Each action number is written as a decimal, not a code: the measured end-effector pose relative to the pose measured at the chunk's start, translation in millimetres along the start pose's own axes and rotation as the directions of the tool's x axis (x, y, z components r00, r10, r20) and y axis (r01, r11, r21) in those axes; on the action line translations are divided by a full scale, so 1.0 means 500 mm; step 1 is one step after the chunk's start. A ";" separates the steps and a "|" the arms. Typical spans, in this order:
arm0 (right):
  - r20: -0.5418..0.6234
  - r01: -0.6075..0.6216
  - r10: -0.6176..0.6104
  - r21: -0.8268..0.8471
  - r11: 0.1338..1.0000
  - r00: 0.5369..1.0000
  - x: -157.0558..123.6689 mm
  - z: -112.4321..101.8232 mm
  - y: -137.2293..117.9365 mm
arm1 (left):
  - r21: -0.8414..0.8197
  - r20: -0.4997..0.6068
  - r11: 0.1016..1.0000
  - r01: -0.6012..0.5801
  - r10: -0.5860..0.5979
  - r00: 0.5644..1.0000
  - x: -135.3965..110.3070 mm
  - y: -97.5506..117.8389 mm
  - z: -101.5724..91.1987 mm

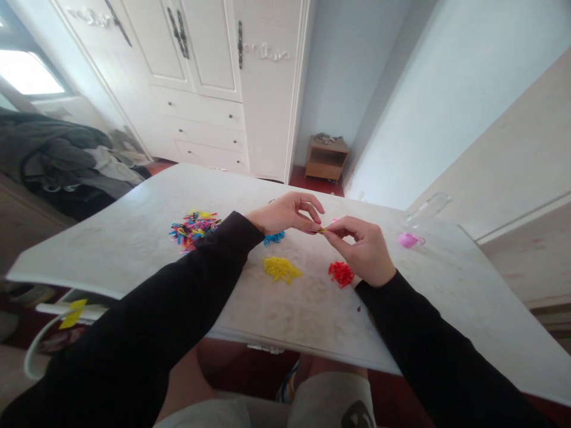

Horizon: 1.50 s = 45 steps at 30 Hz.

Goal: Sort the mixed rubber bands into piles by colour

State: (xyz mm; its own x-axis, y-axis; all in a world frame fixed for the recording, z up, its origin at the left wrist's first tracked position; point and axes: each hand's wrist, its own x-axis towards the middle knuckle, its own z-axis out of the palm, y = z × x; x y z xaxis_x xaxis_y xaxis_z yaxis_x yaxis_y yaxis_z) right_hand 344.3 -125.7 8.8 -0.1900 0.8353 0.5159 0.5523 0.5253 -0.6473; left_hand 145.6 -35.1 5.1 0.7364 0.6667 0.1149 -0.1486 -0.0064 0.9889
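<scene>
Above the middle of the white table, both my hands pinch a tiny yellow band (pixel 322 230) between their fingertips. My left hand (pixel 292 214) comes in from the left, thumb and index finger closed on one end, other fingers loosely curled. My right hand (pixel 362 246) grips the other end with thumb and forefinger. Below lie sorted heaps of small elastic-looking bands: a yellow pile (pixel 281 269), a red pile (pixel 341 274) beside my right wrist, and a blue pile (pixel 273 238) partly hidden by my left hand. A bit of pink (pixel 334 220) shows behind my right fingers.
A mixed-colour heap of bands (pixel 193 230) lies on the table (pixel 307 321) beyond my left forearm. At the right are a clear plastic container (pixel 428 208) and a pink object (pixel 409 239). A white wardrobe (pixel 196 83) and small wooden cabinet (pixel 327 157) stand behind.
</scene>
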 end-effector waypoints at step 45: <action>0.384 0.198 -0.184 0.004 0.980 0.905 -0.029 0.033 -0.043 | -0.043 -0.180 0.986 -0.162 0.152 0.972 0.003 -0.030 -0.004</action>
State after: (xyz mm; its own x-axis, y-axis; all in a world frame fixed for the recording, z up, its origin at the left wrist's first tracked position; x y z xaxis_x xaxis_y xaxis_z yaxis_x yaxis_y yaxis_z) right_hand 321.9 -146.6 6.1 -0.5854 0.7214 0.3700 0.5010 0.6807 -0.5345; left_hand 147.8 -32.5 -9.9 0.5746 0.7809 0.2450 -0.2938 -0.0826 0.9523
